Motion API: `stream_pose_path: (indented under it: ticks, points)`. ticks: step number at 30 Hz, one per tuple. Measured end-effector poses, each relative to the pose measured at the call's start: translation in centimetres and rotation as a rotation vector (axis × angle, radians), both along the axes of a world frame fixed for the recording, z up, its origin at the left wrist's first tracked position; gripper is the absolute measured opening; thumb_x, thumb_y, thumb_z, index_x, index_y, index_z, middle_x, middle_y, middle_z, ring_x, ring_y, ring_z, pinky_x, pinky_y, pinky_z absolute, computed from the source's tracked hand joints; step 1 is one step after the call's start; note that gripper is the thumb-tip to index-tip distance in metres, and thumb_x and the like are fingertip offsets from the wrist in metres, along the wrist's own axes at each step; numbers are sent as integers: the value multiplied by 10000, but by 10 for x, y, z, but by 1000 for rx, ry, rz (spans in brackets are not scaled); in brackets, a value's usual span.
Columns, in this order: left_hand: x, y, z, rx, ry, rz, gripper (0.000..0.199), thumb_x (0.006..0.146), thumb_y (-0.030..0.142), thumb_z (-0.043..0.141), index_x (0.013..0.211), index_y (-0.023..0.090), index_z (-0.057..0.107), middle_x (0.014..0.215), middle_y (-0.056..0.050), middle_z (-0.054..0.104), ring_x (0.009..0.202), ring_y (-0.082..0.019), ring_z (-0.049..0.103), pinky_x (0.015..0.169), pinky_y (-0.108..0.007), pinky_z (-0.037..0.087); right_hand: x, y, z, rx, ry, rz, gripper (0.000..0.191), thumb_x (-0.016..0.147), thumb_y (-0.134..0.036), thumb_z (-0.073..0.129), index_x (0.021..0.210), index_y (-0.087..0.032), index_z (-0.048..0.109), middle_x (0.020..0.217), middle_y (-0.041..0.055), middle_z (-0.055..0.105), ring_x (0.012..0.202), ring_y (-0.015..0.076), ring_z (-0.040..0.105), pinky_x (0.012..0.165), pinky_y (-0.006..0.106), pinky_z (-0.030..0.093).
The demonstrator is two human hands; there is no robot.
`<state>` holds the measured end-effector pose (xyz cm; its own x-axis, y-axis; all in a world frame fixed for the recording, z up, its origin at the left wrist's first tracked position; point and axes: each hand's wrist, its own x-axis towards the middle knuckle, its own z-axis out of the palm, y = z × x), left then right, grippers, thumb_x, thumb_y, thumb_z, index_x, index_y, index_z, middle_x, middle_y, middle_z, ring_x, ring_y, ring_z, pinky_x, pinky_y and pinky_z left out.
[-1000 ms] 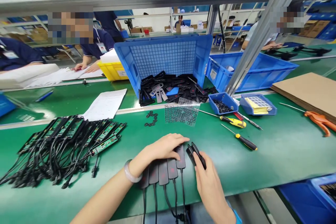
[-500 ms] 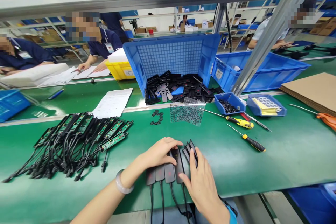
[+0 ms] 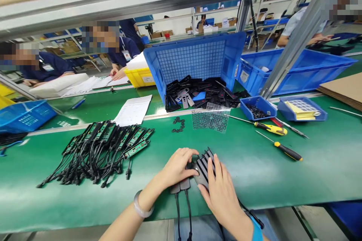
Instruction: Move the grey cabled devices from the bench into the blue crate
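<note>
Fingers of the right hand (image 3: 223, 184) lie spread along black cases (image 3: 204, 163) leaning together in a slanted bunch; whether they squeeze, I cannot tell. Just beside, at nine o'clock, the left hand (image 3: 179, 165) bends with thumb and forefinger apart, its thumb at the leftmost leaning case; whether it pinches anything is unclear. A second ago five cases lay flat in a row; now two flat cases (image 3: 185, 184) show under the left hand and the bunch is fatter, so most of the row seems gathered. Their cords (image 3: 178, 211) trail to six o'clock over the edge of the table (image 3: 283, 188) and might snag. Farther out, rings (image 3: 183, 123) at eleven and a clear sheet (image 3: 210, 120) at twelve lie between hands and blue crate (image 3: 195, 52). Screwdrivers (image 3: 273, 128) rest at two; circuit boards (image 3: 137, 148) heap toward ten, well apart.
</note>
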<state>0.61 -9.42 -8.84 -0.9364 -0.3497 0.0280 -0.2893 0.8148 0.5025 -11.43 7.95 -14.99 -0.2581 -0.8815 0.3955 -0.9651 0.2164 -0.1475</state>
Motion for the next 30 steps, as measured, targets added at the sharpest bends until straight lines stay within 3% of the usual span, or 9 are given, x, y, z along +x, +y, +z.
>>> stream_pose_path:
  ticks: [2, 5, 14, 18, 21, 23, 26, 28, 30]
  points:
    - [6, -4, 5, -13, -9, -29, 660, 751, 579, 676, 1257, 204, 479, 1041, -76, 608, 966, -249, 555, 855, -373, 404, -2, -1, -1, 25, 6, -5, 556, 944, -301, 379, 1439, -70, 274, 1471, 268, 281, 1166, 379, 473, 904, 493, 489]
    - [11, -11, 12, 9, -18, -76, 595, 745, 579, 679, 1194, 220, 524, 1146, -80, 605, 1060, -259, 540, 918, -384, 372, -8, 0, -1, 63, -11, 12, 547, 932, -304, 422, 1423, -79, 333, 1463, 268, 289, 1155, 367, 486, 897, 476, 499]
    - [-8, 18, 5, 20, -83, -43, 598, 603, 487, 831, 994, 189, 492, 819, 9, 575, 809, -206, 533, 831, -366, 397, -5, 16, 11, 88, -134, 24, 629, 916, -409, 467, 1475, -170, 306, 1303, 232, 419, 1128, 381, 467, 851, 534, 483]
    - [-9, 31, -5, -34, -23, 114, 600, 576, 425, 863, 997, 183, 510, 873, -26, 585, 852, -246, 549, 793, -386, 439, -8, 15, 6, 78, -208, 33, 698, 859, -316, 522, 1489, -140, 279, 1306, 242, 372, 1126, 410, 444, 863, 569, 460]
    - [-7, 52, -12, 33, 164, 309, 515, 723, 361, 775, 1124, 171, 512, 1091, -108, 568, 1043, -287, 536, 888, -439, 447, -27, 14, 9, 68, -456, 51, 683, 869, -287, 486, 1497, -154, 253, 1307, 208, 371, 1203, 380, 420, 958, 573, 425]
    - [-9, 73, -15, 220, 325, 392, 603, 837, 371, 647, 1346, 177, 389, 1330, -159, 458, 1248, -296, 430, 1035, -487, 369, -40, 16, 18, 60, -700, 98, 668, 901, -342, 462, 1502, -175, 222, 1354, 179, 363, 1268, 327, 404, 1040, 529, 394]
    - [-22, 108, -7, 779, 401, 350, 671, 925, 482, 466, 1484, 198, 226, 1523, -143, 274, 1395, -275, 280, 1157, -476, 219, -44, 27, 38, 40, -969, 180, 627, 947, -393, 408, 1508, -253, 166, 1467, 110, 306, 1376, 249, 313, 1116, 445, 345]
    - [-36, 125, 8, 1170, 393, 305, 638, 939, 534, 394, 1468, 190, 297, 1510, -121, 330, 1399, -261, 288, 1167, -432, 216, -38, 36, 51, 37, -1000, 203, 636, 976, -390, 358, 1521, -311, 41, 1559, 50, 163, 1446, 224, 150, 1157, 439, 278]
    - [-53, 128, 27, 1362, 411, 286, 626, 932, 528, 423, 1450, 187, 339, 1482, -103, 387, 1392, -247, 304, 1159, -388, 241, -35, 45, 59, 49, -941, 197, 673, 996, -376, 322, 1505, -350, -118, 1595, -10, -29, 1464, 224, -20, 1186, 481, 176]
